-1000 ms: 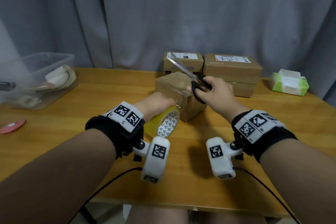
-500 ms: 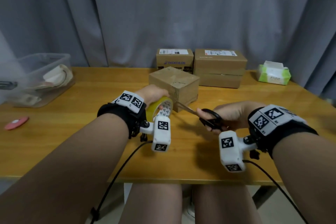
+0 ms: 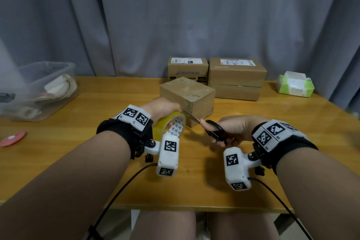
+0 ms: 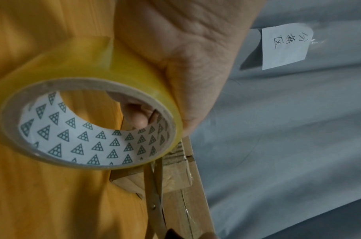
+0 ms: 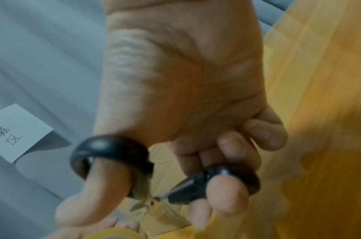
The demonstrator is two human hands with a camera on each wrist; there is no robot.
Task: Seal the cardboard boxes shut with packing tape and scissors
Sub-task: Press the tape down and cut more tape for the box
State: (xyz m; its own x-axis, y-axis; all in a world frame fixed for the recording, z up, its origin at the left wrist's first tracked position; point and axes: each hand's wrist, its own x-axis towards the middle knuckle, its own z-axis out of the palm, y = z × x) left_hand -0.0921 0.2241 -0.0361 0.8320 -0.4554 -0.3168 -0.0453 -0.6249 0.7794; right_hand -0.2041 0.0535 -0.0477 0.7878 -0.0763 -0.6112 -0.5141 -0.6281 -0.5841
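My left hand (image 3: pixel 162 108) grips a roll of yellowish packing tape (image 3: pixel 171 125) just in front of a small cardboard box (image 3: pixel 187 93) in the middle of the table. In the left wrist view the tape roll (image 4: pixel 87 122) fills the frame, a finger hooked through its core. My right hand (image 3: pixel 231 128) holds black-handled scissors (image 3: pixel 211 129), thumb and fingers through the loops (image 5: pixel 112 155). The blades (image 3: pixel 190 116) point left, reaching between the roll and the box's near corner. The scissor blades (image 4: pixel 155 190) cross the box's front, nearly closed.
Two larger cardboard boxes (image 3: pixel 236 78) and a Decathlon box (image 3: pixel 188 69) stand at the back by the grey curtain. A clear plastic bin (image 3: pixel 41 87) sits at the left, a red disc (image 3: pixel 12 138) near the left edge, a green tissue pack (image 3: pixel 296 86) at the right.
My right hand brought the scissors down from above the box to table height, blades now at the tape by the roll. My left hand kept the roll beside the box.
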